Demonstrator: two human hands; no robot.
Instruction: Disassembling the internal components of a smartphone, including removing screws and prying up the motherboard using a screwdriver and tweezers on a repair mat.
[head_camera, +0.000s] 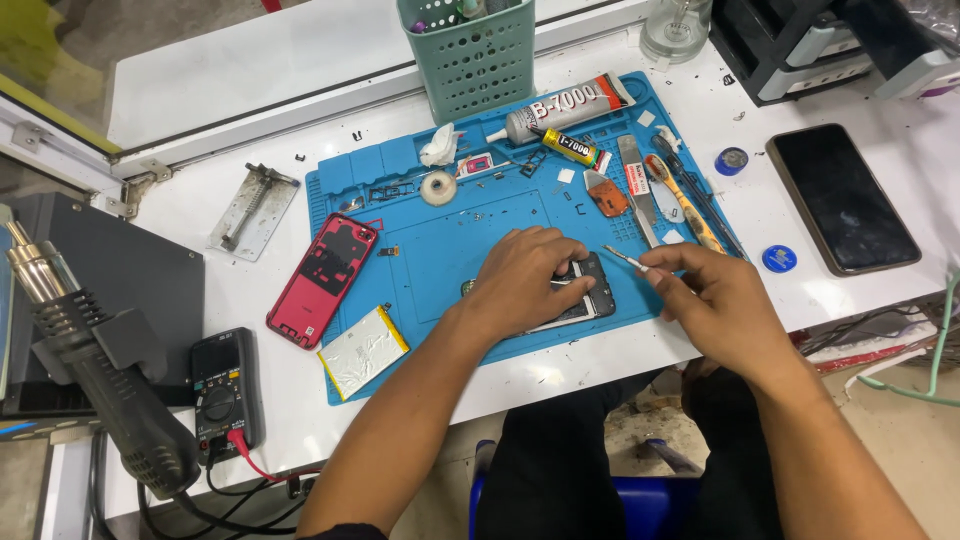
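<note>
An opened black phone body (598, 290) lies on the blue repair mat (440, 250), near the mat's front edge. My left hand (525, 280) rests on it, fingers curled over its top half and pressing it down. Just to the right, my right hand (705, 295) pinches slim metal tweezers (625, 260), whose tips point left toward the phone. A red phone back cover (322, 280) lies at the mat's left edge. A silver battery (362, 350) with yellow edging sits below it.
Glue tubes (565, 108), a tape roll (438, 187), picks and hand tools (680, 195) lie at the mat's back. A dark phone (842, 198) lies at the right, a green basket (470, 55) behind. A heat gun (100, 370) and a multimeter (225, 390) stand at the left.
</note>
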